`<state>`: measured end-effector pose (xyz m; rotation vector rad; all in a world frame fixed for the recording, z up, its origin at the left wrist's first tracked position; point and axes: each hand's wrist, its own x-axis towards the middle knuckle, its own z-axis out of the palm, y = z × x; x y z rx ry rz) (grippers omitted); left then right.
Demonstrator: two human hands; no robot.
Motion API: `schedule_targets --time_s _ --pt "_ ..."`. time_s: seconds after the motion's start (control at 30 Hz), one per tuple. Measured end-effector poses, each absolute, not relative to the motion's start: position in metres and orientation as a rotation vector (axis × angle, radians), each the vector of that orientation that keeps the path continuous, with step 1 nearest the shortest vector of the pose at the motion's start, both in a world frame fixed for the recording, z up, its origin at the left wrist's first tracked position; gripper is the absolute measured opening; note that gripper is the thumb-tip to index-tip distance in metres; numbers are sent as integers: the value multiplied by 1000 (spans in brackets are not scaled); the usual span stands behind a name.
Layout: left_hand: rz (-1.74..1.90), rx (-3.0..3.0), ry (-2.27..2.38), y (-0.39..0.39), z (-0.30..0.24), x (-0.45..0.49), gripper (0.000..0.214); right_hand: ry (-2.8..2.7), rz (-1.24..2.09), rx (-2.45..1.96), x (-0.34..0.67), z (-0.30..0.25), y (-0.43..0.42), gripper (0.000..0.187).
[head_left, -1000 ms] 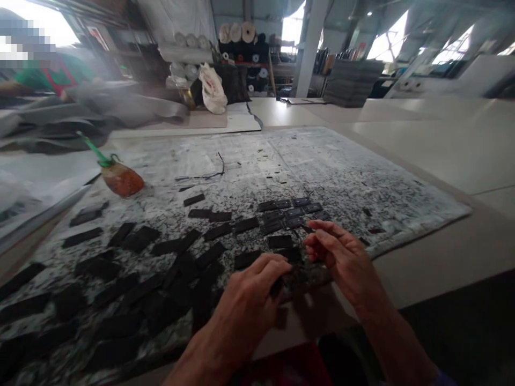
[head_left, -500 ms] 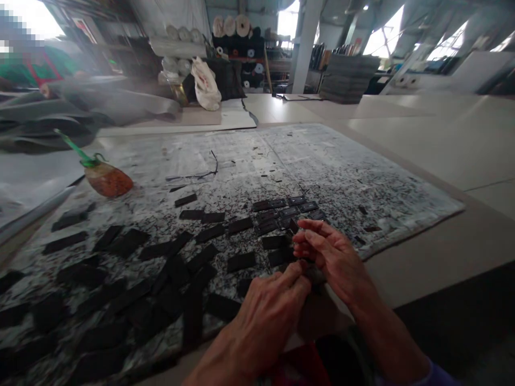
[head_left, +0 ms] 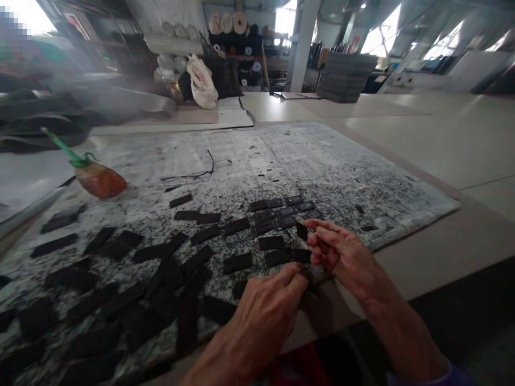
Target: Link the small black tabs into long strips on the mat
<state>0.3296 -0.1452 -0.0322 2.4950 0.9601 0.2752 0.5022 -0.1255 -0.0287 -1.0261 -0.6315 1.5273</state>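
Observation:
My right hand [head_left: 341, 254] pinches a small dark rectangular piece [head_left: 301, 230] between thumb and fingertips, raised a little above the mat. My left hand [head_left: 271, 305] is closed at the mat's front edge; whatever its fingers hold, if anything, is hidden. Just beyond the left fingertips lies a flat black strip [head_left: 301, 255]. Farther off, several glossy dark pieces [head_left: 286, 211] sit together in rough rows. Many matt black strips [head_left: 237, 262] lie loose and overlapping to the left of my hands.
The pieces lie on a pale, speckled mat [head_left: 225, 145] over a table [head_left: 418, 225]. An orange bottle [head_left: 100, 179] with a green spout leans at the left. A white bag [head_left: 202, 83], fabric rolls [head_left: 240, 22] and a dark stack of sheets [head_left: 341, 76] are behind.
My right hand has moved slightly right, away from my left, with the dark piece showing more fully. My left hand stays closed near the edge. The view has shifted a little.

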Motion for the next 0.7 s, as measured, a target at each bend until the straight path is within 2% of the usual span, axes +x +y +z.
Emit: schedule_targets --time_s 0.4,0.53,0.7 --pt "427 2458 964 -144 -47 323 39 -718 1436 -1137 543 -8 -123 24" --pt "483 2468 960 -141 -54 323 43 -844 1147 -1255 572 1 -116 26" --pt "567 2588 929 -139 -60 320 43 -1443 558 -1644 598 -18 -107 29"
